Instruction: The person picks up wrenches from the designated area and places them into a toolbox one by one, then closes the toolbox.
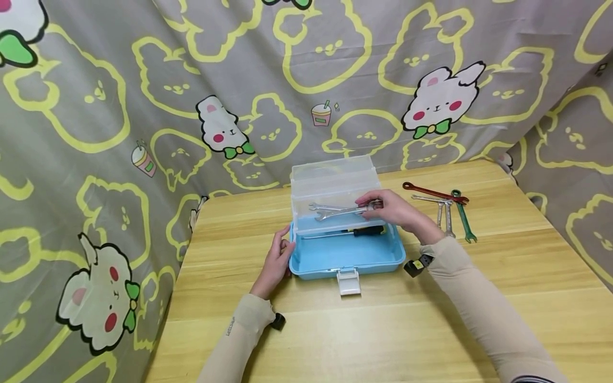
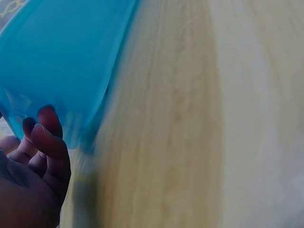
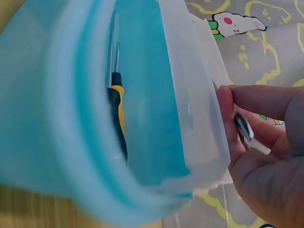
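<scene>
Several fingers [image 2: 53,148] of the left hand [image 1: 274,261] are bent partway and touch the 9 o'clock end of a blue toolbox [image 1: 316,274]; whether they grip it, I cannot tell. The toolbox sits open on the wooden surface [image 1: 383,330], its see-through lid [image 1: 332,177] raised at 12 o'clock and its white latch [image 1: 349,284] hanging at 6 o'clock. Two screwdrivers [image 1: 371,231] lie inside, along the 12 o'clock side. Silver wrenches [image 1: 341,212] are above them, heads pointing toward 9 o'clock, pinched in the nearly closed fingers of the right hand [image 1: 391,209]; their exact number is hard to tell. Toward 2 o'clock from the toolbox, near the right hand, a red wrench [image 1: 431,191], small silver wrenches [image 1: 448,218] and a green wrench [image 1: 463,217] lie in a loose cluster, the red one crossing the green one.
</scene>
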Demonstrator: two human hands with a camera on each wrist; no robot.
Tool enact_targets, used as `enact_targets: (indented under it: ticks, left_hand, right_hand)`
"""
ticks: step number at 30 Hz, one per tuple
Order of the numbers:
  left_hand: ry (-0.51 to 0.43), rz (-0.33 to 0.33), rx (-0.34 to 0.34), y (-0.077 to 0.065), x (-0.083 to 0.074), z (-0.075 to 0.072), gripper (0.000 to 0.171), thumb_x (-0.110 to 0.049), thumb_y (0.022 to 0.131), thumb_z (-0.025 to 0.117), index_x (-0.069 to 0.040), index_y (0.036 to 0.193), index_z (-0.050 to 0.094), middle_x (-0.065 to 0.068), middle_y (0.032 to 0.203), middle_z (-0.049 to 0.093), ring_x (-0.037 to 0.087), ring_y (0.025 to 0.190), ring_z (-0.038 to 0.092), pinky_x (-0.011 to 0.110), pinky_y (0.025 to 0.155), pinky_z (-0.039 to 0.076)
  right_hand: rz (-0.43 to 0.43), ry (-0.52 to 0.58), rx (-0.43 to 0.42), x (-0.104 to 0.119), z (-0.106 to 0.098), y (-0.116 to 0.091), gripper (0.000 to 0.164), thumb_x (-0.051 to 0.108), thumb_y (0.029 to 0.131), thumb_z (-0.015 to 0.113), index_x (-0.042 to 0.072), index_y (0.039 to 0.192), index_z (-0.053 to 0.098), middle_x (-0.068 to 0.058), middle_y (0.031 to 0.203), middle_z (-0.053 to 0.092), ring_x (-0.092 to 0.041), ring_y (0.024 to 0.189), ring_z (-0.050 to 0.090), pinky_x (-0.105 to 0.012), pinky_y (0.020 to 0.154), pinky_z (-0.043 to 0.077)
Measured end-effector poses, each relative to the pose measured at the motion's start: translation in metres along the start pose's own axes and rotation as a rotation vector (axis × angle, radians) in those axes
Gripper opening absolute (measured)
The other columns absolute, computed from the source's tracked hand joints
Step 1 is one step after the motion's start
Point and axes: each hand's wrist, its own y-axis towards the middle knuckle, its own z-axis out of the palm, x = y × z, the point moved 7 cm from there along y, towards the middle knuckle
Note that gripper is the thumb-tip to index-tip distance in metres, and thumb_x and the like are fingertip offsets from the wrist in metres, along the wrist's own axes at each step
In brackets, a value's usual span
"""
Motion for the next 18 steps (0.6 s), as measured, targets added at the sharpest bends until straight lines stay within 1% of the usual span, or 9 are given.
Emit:
enact_targets:
  ticks: [2,5,7,10,14,16,18]
  left_hand:
    - [-0.002,0.006,0.003,-0.0008,-0.0002,-0.0002,0.054,-0.036,0.11,0.05,-0.03,0.161,0.032,0.017,0.104,0.056,0.021,0.056,0.047,0.03,0.045,0.044]
    - [0.006,0.016,0.003,-0.001,-0.0005,-0.0004,0.053,-0.036,0.11,0.05,-0.031,0.16,0.033,0.019,0.105,0.056,0.02,0.055,0.048,0.029,0.046,0.044]
    - [0.012,0.025,0.002,-0.0007,-0.0005,-0.0005,0.052,-0.037,0.11,0.05,-0.031,0.16,0.033,0.019,0.104,0.057,0.02,0.055,0.048,0.029,0.045,0.044]
    - [0.02,0.033,-0.003,-0.0002,-0.0001,-0.0009,0.053,-0.038,0.11,0.05,-0.031,0.16,0.034,0.018,0.103,0.057,0.019,0.055,0.047,0.029,0.045,0.044]
    - [0.024,0.037,-0.005,-0.0002,0.0,-0.0016,0.052,-0.039,0.11,0.05,-0.032,0.159,0.034,0.017,0.102,0.056,0.02,0.055,0.047,0.029,0.045,0.044]
    - [0.025,0.032,-0.004,-0.0002,0.0007,-0.0017,0.052,-0.039,0.11,0.05,-0.033,0.159,0.034,0.015,0.101,0.056,0.02,0.055,0.047,0.029,0.045,0.044]
    - [0.025,0.026,-0.002,-0.0001,0.0012,-0.0017,0.052,-0.038,0.11,0.05,-0.033,0.159,0.034,0.014,0.101,0.056,0.02,0.056,0.047,0.028,0.046,0.044]
  right_hand:
    - [-0.024,-0.03,0.009,0.0001,-0.0005,-0.0016,0.038,0.006,0.098,0.07,-0.001,0.135,0.065,-0.02,0.134,0.064,-0.032,0.118,0.06,-0.042,0.099,0.051]
    - [-0.053,-0.076,0.028,0.0006,-0.0003,-0.0042,0.039,0.006,0.099,0.069,0.0,0.137,0.063,-0.02,0.136,0.063,-0.031,0.118,0.06,-0.041,0.099,0.052]
    - [-0.071,-0.116,0.037,0.0016,0.0001,-0.0061,0.04,0.005,0.1,0.067,-0.001,0.139,0.061,-0.02,0.136,0.063,-0.03,0.115,0.061,-0.04,0.095,0.053]
    - [-0.086,-0.165,0.038,0.0039,0.0003,-0.0079,0.042,0.007,0.1,0.068,-0.002,0.14,0.059,-0.019,0.132,0.064,-0.026,0.104,0.062,-0.038,0.088,0.054]
    - [-0.096,-0.221,0.027,0.0038,0.0,-0.0071,0.039,0.011,0.099,0.071,-0.001,0.135,0.063,-0.014,0.118,0.068,-0.02,0.09,0.059,-0.036,0.081,0.052]
    - [-0.105,-0.247,0.017,0.0031,-0.0002,-0.0061,0.036,0.012,0.098,0.072,0.0,0.132,0.065,-0.012,0.114,0.069,-0.019,0.087,0.059,-0.036,0.08,0.052]
    - [-0.117,-0.273,-0.001,0.0024,-0.001,-0.0053,0.036,0.013,0.097,0.073,0.0,0.131,0.067,-0.011,0.112,0.07,-0.018,0.087,0.061,-0.037,0.08,0.055]
